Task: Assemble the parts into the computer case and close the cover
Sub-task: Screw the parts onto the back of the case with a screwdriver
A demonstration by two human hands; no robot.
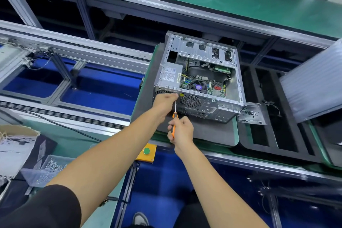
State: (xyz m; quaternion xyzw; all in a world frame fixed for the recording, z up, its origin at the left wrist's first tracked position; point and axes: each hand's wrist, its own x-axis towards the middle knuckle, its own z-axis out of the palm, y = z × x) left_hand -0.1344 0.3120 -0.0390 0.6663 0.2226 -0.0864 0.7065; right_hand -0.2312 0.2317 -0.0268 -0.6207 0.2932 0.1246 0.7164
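From the head camera, my left hand (165,102) pressed against the rear top edge of the computer case (200,79), its fingers (171,96) curled closed around the shaft of the screwdriver (174,119) near the tip. My right hand (181,131), just below and nearer to me, had its fingers wrapped shut around the orange handle. The case lay on its side, cover off, just beyond my fingers on a grey mat (212,131) over the green bench (235,135); the motherboard and power supply showed inside. Right of my fingers sat a small metal tray of screws (251,114), touching the case's corner, then a black slotted tray (266,140). Left of my fingers ran roller conveyor rails (61,114) over blue flooring. Below them was a yellow box with a green button (146,151). Far left, near my elbow, lay a clear bin of screws (46,170).
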